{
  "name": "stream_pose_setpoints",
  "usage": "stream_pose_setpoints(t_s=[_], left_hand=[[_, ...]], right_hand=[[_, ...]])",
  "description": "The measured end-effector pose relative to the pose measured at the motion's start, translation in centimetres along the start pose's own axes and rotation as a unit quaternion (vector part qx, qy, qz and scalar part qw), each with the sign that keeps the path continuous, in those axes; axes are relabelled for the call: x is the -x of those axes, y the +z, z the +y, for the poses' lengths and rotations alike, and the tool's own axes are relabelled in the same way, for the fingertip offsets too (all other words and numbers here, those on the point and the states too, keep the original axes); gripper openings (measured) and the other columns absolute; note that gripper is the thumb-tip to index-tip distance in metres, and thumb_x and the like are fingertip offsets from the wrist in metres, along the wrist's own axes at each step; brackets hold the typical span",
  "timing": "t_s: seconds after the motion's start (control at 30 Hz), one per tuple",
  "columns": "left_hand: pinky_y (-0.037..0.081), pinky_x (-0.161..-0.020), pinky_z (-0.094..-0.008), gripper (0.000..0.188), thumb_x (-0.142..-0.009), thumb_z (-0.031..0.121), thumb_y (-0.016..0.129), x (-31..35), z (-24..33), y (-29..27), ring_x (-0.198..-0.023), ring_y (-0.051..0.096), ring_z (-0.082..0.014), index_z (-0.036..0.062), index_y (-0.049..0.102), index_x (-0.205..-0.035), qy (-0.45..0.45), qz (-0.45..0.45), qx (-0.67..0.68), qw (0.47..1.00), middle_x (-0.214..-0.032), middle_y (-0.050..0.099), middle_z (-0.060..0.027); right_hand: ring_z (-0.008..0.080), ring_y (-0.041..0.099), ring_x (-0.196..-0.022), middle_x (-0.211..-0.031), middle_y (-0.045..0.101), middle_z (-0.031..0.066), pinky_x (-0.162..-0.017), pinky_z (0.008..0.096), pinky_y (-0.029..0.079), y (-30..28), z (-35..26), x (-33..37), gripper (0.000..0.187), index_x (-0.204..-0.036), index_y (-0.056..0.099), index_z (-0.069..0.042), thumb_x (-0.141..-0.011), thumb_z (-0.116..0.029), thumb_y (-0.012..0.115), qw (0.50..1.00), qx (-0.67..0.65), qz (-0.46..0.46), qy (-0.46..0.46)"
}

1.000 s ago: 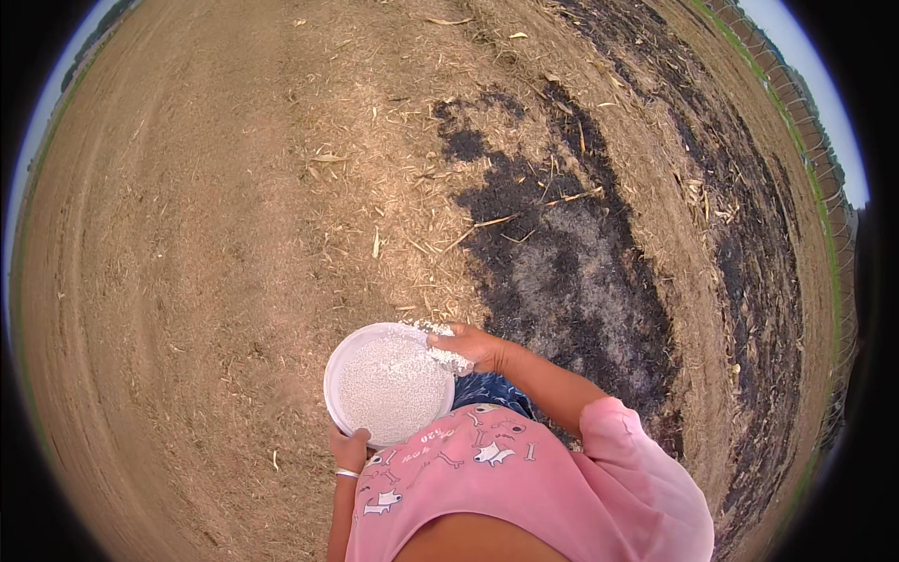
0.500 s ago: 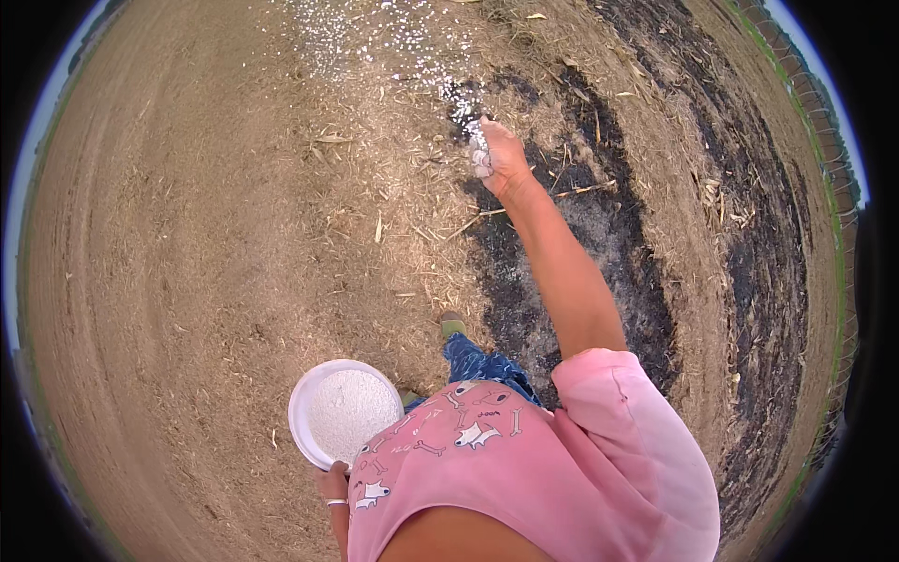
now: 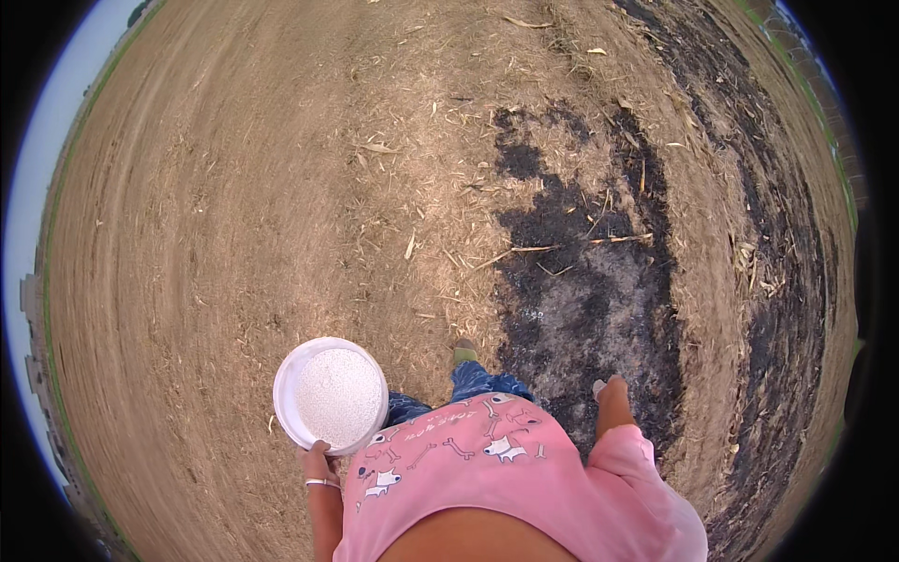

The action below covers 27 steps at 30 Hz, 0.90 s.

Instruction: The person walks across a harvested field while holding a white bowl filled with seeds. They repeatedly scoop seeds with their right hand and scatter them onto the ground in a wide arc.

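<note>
My left hand (image 3: 319,462) grips the near rim of a round white bucket (image 3: 287,388), its wrist circled by a pale band. White granules (image 3: 339,398) fill much of the bucket, which is held beside my waist at the left. On the other side, my right arm hangs low by my hip. Only a small, whitish part of my right hand (image 3: 599,387) shows past the forearm, over blackened ground. Its fingers are too hidden to tell whether they hold anything.
Dry, straw-strewn soil (image 3: 234,206) spreads ahead and to the left. A burnt black patch (image 3: 599,290) lies ahead on the right, with another dark strip (image 3: 777,290) farther right. My shoe (image 3: 464,351) points forward below the pink shirt.
My right hand was stretched forward with white granules flying from it; now it is down and back by my hip. The airborne granules are gone from view. My left hand still holds the bucket.
</note>
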<state>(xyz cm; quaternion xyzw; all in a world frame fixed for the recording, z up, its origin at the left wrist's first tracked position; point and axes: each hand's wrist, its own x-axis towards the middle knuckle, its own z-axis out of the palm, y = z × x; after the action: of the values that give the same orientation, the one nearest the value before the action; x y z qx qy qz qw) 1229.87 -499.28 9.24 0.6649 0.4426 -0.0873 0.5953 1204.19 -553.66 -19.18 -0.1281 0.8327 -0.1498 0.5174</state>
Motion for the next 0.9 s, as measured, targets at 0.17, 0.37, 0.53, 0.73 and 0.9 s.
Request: stream_pose_setpoints(t_s=[0.17, 0.37, 0.53, 0.73, 0.9], left_hand=[[0.032, -0.027, -0.0226, 0.045, -0.058, 0.001, 0.047, -0.4, 2.8, 3.7, -0.039, 0.046, -0.0144, 0.0025, 0.039, -0.102, 0.033, -0.033, -0.035, 0.998, -0.071, 0.051, -0.0084], [0.032, -0.026, -0.0221, 0.043, -0.059, 0.000, 0.048, -0.1, 3.5, 8.7, -0.036, 0.044, -0.0133, 0.0008, 0.040, -0.101, 0.070, -0.125, -0.049, 0.989, -0.072, 0.051, -0.0106], [0.038, -0.028, -0.0263, 0.037, -0.060, 0.001, 0.050, -3.3, 3.7, 12.7, -0.036, 0.048, -0.0168, -0.0053, 0.042, -0.095, 0.079, -0.141, -0.142, 0.977, -0.070, 0.053, -0.0144], [0.032, -0.027, -0.0248, 0.036, -0.059, 0.000, 0.050, -6.4, 6.1, 18.0, -0.036, 0.043, -0.0134, -0.0034, 0.040, -0.094, 0.098, -0.166, -0.131, 0.972, -0.065, 0.049, -0.0105], [0.027, -0.027, -0.0250, 0.037, -0.058, 0.000, 0.048, -8.6, 10.8, 21.1, -0.035, 0.039, -0.0121, -0.0018, 0.040, -0.095, 0.086, -0.159, -0.158, 0.971, -0.061, 0.046, -0.0083]], right_hand=[[0.0031, 0.034, -0.037, -0.057, 0.044, -0.0026, -0.031, 0.0163, 0.026, 18.3, -14.7, 28.9, 0.021, -0.105, 0.047, -0.009, -0.085, -0.017, 0.045, 0.791, -0.090, -0.571, -0.198], [0.0050, 0.032, -0.036, -0.054, 0.038, -0.0033, -0.029, 0.0193, 0.023, 18.3, -16.2, 25.7, 0.025, -0.105, 0.048, -0.009, -0.085, -0.023, 0.046, 0.865, -0.059, -0.457, -0.201], [0.0072, 0.038, -0.040, -0.051, 0.039, -0.0029, -0.032, 0.0207, 0.029, 12.1, -7.5, 11.5, 0.013, -0.072, 0.045, -0.011, -0.083, -0.018, 0.043, 0.916, -0.121, -0.383, -0.014], [0.0203, 0.048, -0.050, -0.072, 0.055, 0.0069, -0.042, 0.0335, 0.041, 15.4, -4.6, 6.0, 0.015, -0.082, 0.053, -0.009, -0.079, -0.021, 0.045, 0.990, -0.119, -0.057, -0.041], [0.0284, 0.031, -0.118, -0.130, 0.024, 0.0139, -0.088, 0.0455, 0.037, 31.5, -18.1, 37.2, 0.055, -0.128, 0.025, -0.009, -0.083, -0.027, 0.051, 0.782, -0.094, -0.508, -0.349]])
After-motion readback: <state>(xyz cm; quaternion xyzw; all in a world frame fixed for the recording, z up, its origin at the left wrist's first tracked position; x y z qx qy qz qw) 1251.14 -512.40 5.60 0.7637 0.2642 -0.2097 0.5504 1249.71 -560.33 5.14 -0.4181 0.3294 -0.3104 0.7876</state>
